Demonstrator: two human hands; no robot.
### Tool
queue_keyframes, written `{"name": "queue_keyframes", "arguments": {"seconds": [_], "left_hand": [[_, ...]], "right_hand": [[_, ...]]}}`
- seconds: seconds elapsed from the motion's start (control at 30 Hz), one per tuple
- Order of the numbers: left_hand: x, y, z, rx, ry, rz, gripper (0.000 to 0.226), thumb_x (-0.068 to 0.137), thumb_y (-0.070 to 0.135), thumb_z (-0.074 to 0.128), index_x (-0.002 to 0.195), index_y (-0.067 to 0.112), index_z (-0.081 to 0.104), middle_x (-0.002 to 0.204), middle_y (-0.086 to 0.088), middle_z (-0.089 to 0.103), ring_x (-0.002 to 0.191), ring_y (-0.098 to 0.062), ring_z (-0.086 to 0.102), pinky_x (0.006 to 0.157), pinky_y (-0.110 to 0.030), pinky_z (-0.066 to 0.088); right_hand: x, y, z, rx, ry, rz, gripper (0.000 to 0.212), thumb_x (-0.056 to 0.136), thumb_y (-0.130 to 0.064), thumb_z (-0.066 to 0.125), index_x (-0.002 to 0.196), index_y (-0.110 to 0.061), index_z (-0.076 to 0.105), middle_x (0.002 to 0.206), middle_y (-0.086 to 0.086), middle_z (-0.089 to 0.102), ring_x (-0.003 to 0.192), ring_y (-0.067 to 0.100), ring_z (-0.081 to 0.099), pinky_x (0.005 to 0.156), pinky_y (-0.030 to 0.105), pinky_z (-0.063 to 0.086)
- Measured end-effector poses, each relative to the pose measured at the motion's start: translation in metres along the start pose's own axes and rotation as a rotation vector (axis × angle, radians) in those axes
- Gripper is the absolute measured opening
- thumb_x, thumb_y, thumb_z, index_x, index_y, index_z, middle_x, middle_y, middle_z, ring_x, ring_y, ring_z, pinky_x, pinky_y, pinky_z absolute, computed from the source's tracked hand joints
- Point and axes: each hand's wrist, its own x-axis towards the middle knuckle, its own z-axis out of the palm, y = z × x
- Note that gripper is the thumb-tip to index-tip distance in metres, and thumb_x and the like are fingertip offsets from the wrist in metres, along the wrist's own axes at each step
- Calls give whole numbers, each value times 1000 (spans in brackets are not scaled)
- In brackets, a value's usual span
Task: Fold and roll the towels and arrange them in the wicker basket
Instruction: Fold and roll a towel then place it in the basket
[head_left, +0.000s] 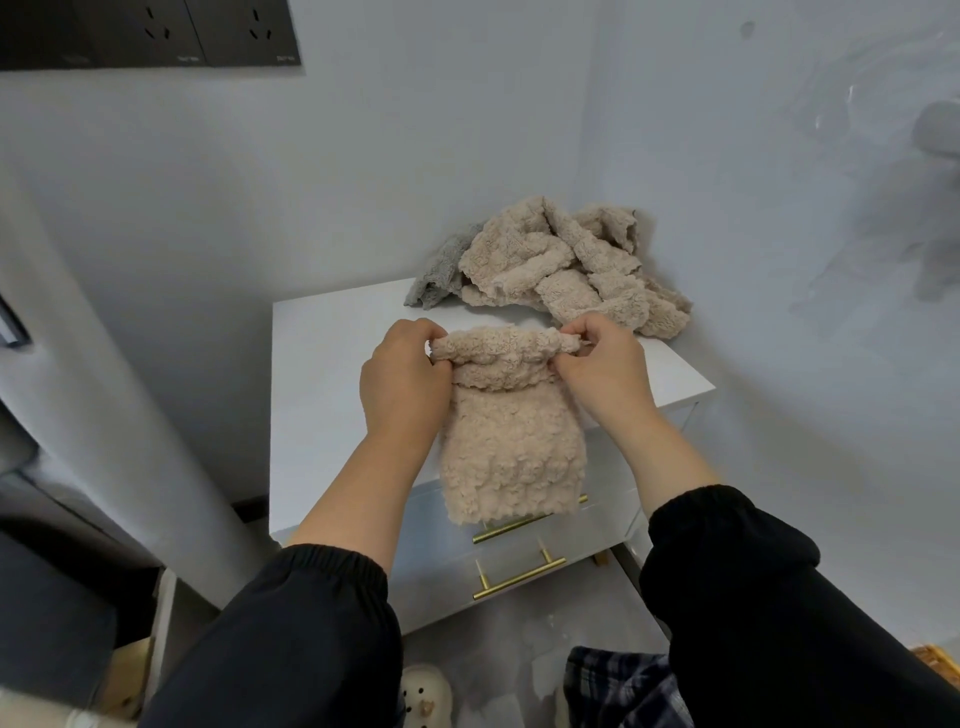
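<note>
While the curled fingers (434, 340) of the left hand (402, 379) pinched one end of a rolled-over edge and the right hand (602, 371) pinched the other end in the same way, one beige towel (511, 447) lay stretched between them. Its far end was turned into a short roll, and its near end hung over the front edge of the white cabinet (332, 374), touching the upper of two brass handles (519, 522). Both hands came out of two black sleeves (727, 597). At the back right corner of the cabinet top, well apart from the hands, sat a loose heap of towels (566, 265) in the same beige; how many it held could not be counted. One grey towel (441, 270) lay crumpled against the heap's left side. Two drawers (447, 582) in the cabinet front stood closed, their contents hidden. A woven straw-coloured rim (937, 659), perhaps the basket, showed at the lower right corner, with its inside out of view.
</note>
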Motion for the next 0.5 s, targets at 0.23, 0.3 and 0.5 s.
{"name": "queue_keyframes", "arguments": {"seconds": [0.23, 0.3, 0.5], "left_hand": [[-1, -8, 0, 116, -143, 127, 22, 80, 0, 52, 96, 14, 61, 98, -1, 59, 88, -22, 54, 66, -29, 34], [2, -11, -3, 112, -194, 171, 21, 79, 0, 53, 93, 14, 60, 95, 1, 57, 91, -21, 52, 68, -29, 34], [0, -12, -11, 129, -355, 192, 22, 87, 3, 46, 98, 13, 61, 106, -2, 58, 104, -21, 45, 83, -32, 38]], "right_hand": [[-5, 1, -12, -165, -67, -68, 24, 78, 2, 60, 91, -18, 61, 91, 3, 62, 75, 18, 53, 66, 31, 45], [-6, 1, -18, -201, -121, -66, 26, 77, 3, 60, 89, -20, 61, 94, 2, 61, 82, 20, 54, 72, 31, 45], [-7, 5, -30, -277, -315, -42, 22, 76, -10, 74, 84, -24, 60, 104, 3, 59, 94, 20, 56, 73, 28, 43]]}}
